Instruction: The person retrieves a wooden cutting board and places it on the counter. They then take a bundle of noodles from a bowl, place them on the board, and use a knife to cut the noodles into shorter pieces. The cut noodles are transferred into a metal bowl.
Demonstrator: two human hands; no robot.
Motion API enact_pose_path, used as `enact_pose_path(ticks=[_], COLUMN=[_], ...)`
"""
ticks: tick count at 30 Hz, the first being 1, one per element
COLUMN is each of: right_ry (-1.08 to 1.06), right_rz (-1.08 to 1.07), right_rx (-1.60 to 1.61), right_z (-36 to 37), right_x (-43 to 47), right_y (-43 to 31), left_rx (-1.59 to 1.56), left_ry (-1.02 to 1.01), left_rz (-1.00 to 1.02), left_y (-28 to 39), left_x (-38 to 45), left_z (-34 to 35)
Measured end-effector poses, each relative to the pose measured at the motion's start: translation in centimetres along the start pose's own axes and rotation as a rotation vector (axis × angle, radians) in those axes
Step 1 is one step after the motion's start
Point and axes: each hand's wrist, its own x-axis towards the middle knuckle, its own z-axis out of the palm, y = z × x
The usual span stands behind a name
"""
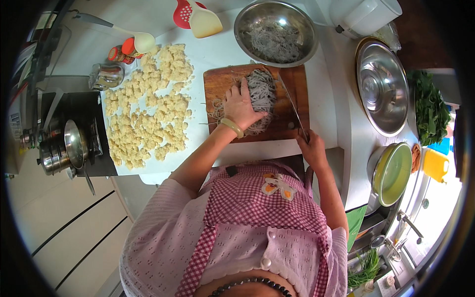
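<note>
A heap of greyish noodle strands (pixel 262 89) lies on a wooden cutting board (pixel 293 92), and some strands spill past its left edge. My left hand (pixel 241 105) rests on the heap with its fingers spread, pressing on it. In my right hand (pixel 311 143) is the handle of a kitchen knife (pixel 291 98). The blade slants up and to the left over the right part of the board, just beside the strands; whether it touches the wood I cannot tell. Behind the board, a steel bowl (pixel 313 44) holds more chopped strands.
Pale yellow crumbled pieces (pixel 148 115) cover the counter at left, near red-lidded jars (pixel 130 48) and a steel canister (pixel 106 76). Spatulas (pixel 204 24) lie at the back. Rightward are an empty steel basin (pixel 382 89), a yellow-green basin (pixel 395 174) and leafy greens (pixel 428 111).
</note>
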Motion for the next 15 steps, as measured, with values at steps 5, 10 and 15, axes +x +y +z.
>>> enact_pose_path(ticks=[5, 10, 15], right_ry=[-0.01, -0.002, -0.024], right_rz=[-0.002, 0.159, 0.247], right_rx=[-0.001, 0.199, 0.192], right_z=[0.0, 0.4, -0.7], right_x=[0.0, -0.5, -1.2], right_y=[-0.5, 1.3, 1.5], left_rx=[-0.023, -0.008, -0.044], left_ry=[-0.04, -0.106, 0.003], left_rz=[0.119, 0.507, 0.346], left_y=[-0.3, 0.6, 0.4], left_x=[1.5, 1.1, -0.6], left_z=[0.8, -1.1, -1.8])
